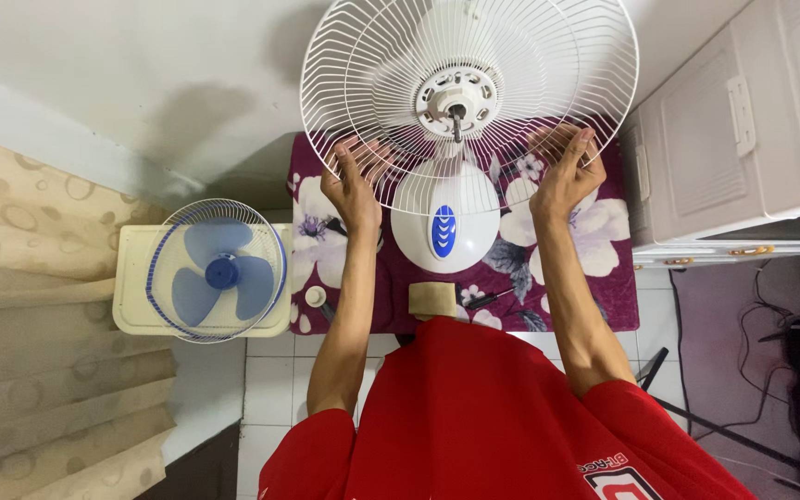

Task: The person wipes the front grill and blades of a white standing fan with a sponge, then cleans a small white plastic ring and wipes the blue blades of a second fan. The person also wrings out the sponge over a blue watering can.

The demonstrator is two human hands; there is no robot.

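A white fan stands on a maroon flowered mat. Its rear wire guard is mounted around the bare motor shaft, with no blade on it. The white base carries a blue oval button panel. My left hand grips the lower left wires of the guard. My right hand grips the lower right wires. Both arms reach out from a red shirt.
A small blue-bladed fan lies on a cream box at the left. A tan block, a screwdriver and a small white knob rest on the mat's near edge. White cabinet at the right; curtain at the left; cables on the floor at the right.
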